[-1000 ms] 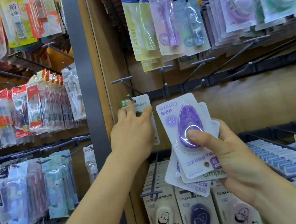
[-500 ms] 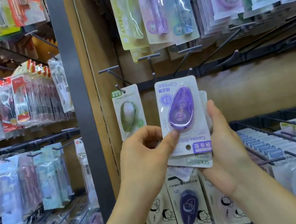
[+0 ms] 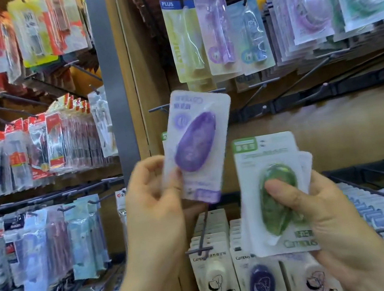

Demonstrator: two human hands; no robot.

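My left hand (image 3: 154, 200) pinches a white blister card with a purple correction tape (image 3: 195, 142) by its lower left edge, holding it up tilted in front of the wooden shelf wall. My right hand (image 3: 320, 213) grips a small stack of similar cards, thumb pressed on the top one, which carries a green correction tape (image 3: 278, 197). A green-labelled card (image 3: 164, 137) hangs on a hook just behind the purple card, mostly hidden.
Black metal hooks (image 3: 278, 97) stick out of the wall above, several bare. More carded tapes hang below (image 3: 215, 274) and above (image 3: 216, 34). A grey upright post (image 3: 114, 82) divides off the left racks of packaged stationery (image 3: 37, 148). Further stocked hooks sit at the right (image 3: 381, 204).
The left hand has taken the purple card off the stack and lifted it up and left. The right hand lowered to the right, its stack now showing a green tape on top.
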